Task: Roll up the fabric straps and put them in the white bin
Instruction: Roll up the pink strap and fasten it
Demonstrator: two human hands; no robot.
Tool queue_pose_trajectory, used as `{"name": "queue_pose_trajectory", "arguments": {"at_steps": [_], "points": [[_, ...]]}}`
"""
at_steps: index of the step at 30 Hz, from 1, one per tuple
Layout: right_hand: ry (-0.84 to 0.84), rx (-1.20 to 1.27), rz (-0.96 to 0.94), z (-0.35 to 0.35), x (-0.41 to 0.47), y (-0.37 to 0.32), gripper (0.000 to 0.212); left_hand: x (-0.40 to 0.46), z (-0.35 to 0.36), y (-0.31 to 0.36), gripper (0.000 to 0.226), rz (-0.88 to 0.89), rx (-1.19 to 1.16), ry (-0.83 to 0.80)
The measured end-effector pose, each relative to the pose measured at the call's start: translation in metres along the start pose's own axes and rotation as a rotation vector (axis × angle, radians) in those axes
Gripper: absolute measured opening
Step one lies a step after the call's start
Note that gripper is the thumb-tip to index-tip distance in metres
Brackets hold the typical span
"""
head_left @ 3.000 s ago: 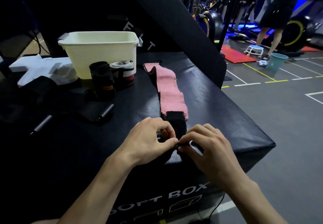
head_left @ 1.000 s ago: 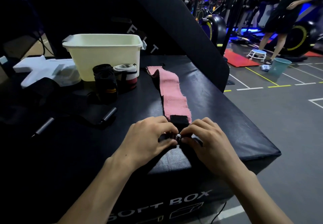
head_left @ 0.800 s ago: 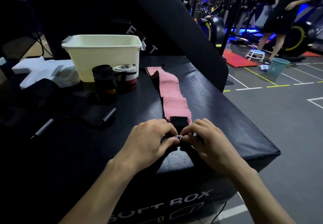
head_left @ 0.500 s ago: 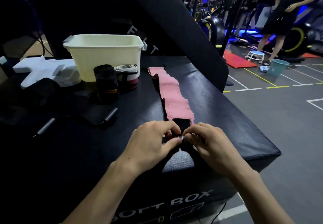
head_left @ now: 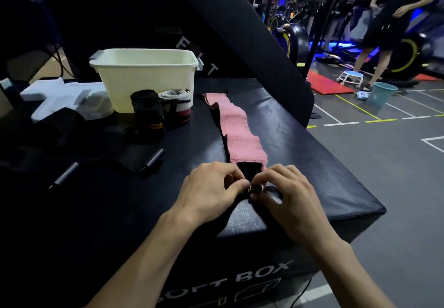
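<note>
A pink fabric strap (head_left: 236,131) lies stretched out on the black soft box (head_left: 312,163), running from my hands toward the white bin (head_left: 146,77). Its near end is black, and a small tight roll of it sits between my fingertips. My left hand (head_left: 211,188) and my right hand (head_left: 286,193) both pinch that rolled end, thumbs and forefingers almost touching. In front of the bin stand two rolled straps: a black one with an orange stripe (head_left: 149,118) and a grey one with a red band (head_left: 175,107).
A black strap with metal bar ends (head_left: 151,161) lies left of my hands. White foam pieces (head_left: 62,98) sit at the far left. A slanted black pad (head_left: 240,26) rises behind the box. On the gym floor at right stand a person (head_left: 384,24), a teal bucket (head_left: 380,94) and a stool.
The black end of the strap has grown shorter as my fingers rolled it up toward the pink part. Both hands stayed at the same spot near the box's front.
</note>
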State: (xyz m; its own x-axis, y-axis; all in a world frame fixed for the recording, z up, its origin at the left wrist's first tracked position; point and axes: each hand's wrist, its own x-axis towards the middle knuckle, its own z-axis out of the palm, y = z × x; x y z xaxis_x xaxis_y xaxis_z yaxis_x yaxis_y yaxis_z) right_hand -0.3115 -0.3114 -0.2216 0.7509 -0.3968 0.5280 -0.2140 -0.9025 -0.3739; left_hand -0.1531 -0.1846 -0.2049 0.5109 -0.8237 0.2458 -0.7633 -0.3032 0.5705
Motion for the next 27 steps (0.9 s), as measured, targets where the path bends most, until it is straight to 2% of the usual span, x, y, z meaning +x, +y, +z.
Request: {"name": "queue_pose_trajectory", "arguments": {"at_steps": [2,5,11,16,22,27], "points": [[0.018,-0.026,0.001,0.001,0.003,0.001,0.019,-0.001,0.001,-0.002,0.015,0.016,-0.048,0.016],[0.043,-0.077,-0.007,0.003,0.006,0.003,0.011,-0.005,-0.001,-0.005,0.025,0.080,-0.081,0.007],[0.016,-0.050,0.009,0.007,0.011,0.007,0.029,-0.001,0.001,-0.010,0.018,0.167,-0.032,0.012],[-0.031,0.009,-0.015,-0.002,0.003,0.009,0.026,-0.007,0.004,-0.016,0.020,0.209,-0.073,-0.040],[-0.045,-0.021,0.022,0.000,0.004,0.005,0.034,-0.010,0.001,-0.019,0.021,0.239,-0.177,-0.036],[-0.015,0.004,0.055,-0.002,0.004,-0.001,0.016,-0.008,-0.001,-0.021,0.021,0.226,-0.263,-0.039]]}}
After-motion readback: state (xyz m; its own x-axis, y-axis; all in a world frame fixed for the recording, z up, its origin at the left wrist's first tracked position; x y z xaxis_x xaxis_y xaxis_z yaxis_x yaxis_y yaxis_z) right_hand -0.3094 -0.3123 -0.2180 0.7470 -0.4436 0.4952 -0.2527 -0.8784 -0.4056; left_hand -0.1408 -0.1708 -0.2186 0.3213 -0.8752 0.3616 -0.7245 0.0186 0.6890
